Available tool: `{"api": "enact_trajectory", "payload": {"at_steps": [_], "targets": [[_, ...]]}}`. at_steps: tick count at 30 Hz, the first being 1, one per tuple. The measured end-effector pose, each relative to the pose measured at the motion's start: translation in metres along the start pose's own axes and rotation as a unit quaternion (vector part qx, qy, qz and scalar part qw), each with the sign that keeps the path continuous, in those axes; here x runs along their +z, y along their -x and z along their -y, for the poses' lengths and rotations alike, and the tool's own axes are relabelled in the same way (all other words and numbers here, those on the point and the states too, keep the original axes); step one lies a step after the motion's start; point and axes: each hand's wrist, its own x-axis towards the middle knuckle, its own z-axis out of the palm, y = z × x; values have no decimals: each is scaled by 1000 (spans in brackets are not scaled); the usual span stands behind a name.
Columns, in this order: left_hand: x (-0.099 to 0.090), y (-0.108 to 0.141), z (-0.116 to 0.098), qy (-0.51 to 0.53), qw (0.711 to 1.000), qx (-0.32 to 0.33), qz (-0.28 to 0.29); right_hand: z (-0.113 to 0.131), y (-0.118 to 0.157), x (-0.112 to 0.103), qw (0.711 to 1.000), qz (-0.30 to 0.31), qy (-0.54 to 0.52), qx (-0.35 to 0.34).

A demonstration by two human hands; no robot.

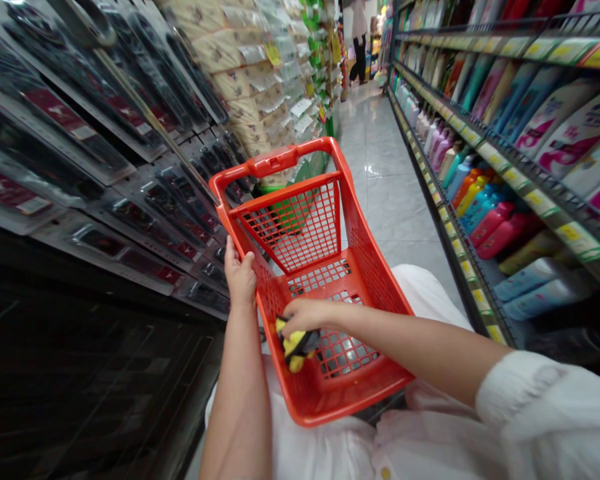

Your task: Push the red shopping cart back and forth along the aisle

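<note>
A red plastic shopping basket (380, 293) with grid walls and a long handle frame stands in front of me, close to my knees. My left hand (241, 275) is closed over its left rim, thumb on top. Inside the basket, my right hand (304, 315) reaches down along the left wall, its fingers closed on a crumpled yellow-and-black cloth-like item (295, 343). The exact kind of that item does not show. Bare grid floor surrounds it in the basket.
On the left, a rack of packaged black tools (100, 120) runs close beside the basket. Shelves of bottles (485, 200) line the right. A tiled aisle (380, 153) leads ahead between them, with a person (359, 47) at its far end.
</note>
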Motion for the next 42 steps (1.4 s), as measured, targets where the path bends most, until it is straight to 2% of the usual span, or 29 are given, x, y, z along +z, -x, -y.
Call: {"api": "enact_trajectory", "payload": {"at_steps": [2,4,7,10,12,14,16,18,20,22,25,31,33,37,39,42], "targets": [[1,0,0,6,1000,2,1,4,-8,-7,987,-77,-135,-52],[1,-1,0,8,1000,6,-1,4,-11,-7,969,-119,-196,-92],[1,-2,2,3,1000,8,-2,2,-1,1,987,-83,-112,-84],[0,-3,4,4,1000,5,-8,2,21,10,998,-32,-1,-53],[-1,-3,6,8,1000,4,-21,4,35,14,999,2,16,-28],[-1,-2,9,10,999,3,-30,6,40,16,999,20,-19,-33],[-1,-2,10,10,999,3,-33,9,35,14,992,-9,-103,-74],[1,-1,11,10,999,1,-35,12,20,10,974,-78,-166,-133],[2,0,11,8,999,-5,-40,16,5,4,963,-142,-135,-185],[3,0,10,0,999,-12,-46,17,-3,0,959,-163,-27,-230],[3,-1,9,-12,999,-6,-43,14,9,2,947,-121,120,-272],[4,-5,11,-4,999,23,-31,11,59,11,921,15,257,-292],[6,-5,8,-11,999,20,-26,14,63,7,913,14,292,-283],[10,-2,-3,-58,998,7,-24,15,60,5,914,-38,295,-275],[11,-1,-8,-76,997,4,-17,9,63,8,913,21,284,-292],[12,-1,-11,-75,997,6,-9,-7,78,9,904,172,242,-308]]}}
